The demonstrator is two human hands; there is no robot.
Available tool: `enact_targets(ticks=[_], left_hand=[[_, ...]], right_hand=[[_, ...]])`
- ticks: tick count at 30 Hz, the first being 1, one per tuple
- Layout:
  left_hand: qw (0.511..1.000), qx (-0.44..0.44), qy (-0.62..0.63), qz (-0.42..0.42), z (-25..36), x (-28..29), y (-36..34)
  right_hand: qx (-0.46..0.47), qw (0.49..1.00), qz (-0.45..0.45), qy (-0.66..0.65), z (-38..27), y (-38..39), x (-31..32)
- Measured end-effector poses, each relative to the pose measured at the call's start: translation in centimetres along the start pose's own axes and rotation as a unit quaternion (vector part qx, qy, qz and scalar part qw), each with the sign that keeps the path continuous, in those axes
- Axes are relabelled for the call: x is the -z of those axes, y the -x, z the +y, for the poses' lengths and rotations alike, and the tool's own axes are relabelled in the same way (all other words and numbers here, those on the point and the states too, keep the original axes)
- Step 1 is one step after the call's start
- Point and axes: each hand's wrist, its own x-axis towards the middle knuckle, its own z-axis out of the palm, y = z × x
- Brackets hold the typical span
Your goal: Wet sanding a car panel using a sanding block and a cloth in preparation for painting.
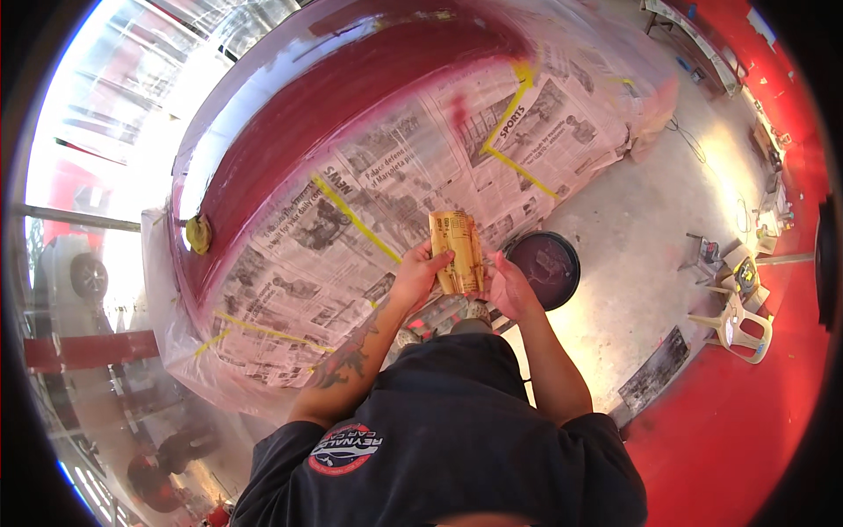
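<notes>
A creased tan-yellow sheet of sandpaper (455,255), its printed backing facing me, is held upright in front of my body. My left hand (420,274) pinches its left side, the thumb lying across the front. At the opposite edge is my right hand (513,290), thumb raised and fingers curled in against the sheet; part of those fingers is hidden. Beyond both hands stands a dark red car body panel (290,132). Newspaper (386,145) covers the area beside it, fixed with yellow masking tape (358,220). A yellowish wad (198,235) rests at the panel's left end.
Just right of my hands, a round black basin (576,268) with dark liquid sits on the concrete floor. Clear plastic sheeting (645,88) drapes around the newspaper. Farther right are a cream plastic chair (742,329), a dark mat (654,369) and assorted clutter along the red wall.
</notes>
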Motion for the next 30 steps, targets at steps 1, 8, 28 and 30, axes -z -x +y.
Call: enact_targets(ticks=[1, 8, 28, 30], left_hand=[[0.999, -0.021, -0.031, 0.004, -0.6, 0.3, -0.6], [0.989, -0.07, -0.116, 0.059, 0.0, -1.3, 0.0], [0.868, -0.248, -0.429, -0.009, 1.9, -6.3, 5.1], [0.941, -0.182, -0.285, 0.025, 1.8, -6.0, 4.8]], right_hand=[[0.015, 0.997, -0.077, -0.012, -0.2, -0.3, -1.1], [0.038, 0.997, 0.045, 0.054, -2.9, -1.4, -2.1], [0.252, 0.948, 0.09, 0.17, -3.7, 2.6, -4.0], [0.264, 0.94, 0.075, 0.203, -3.4, 3.2, -5.5]])
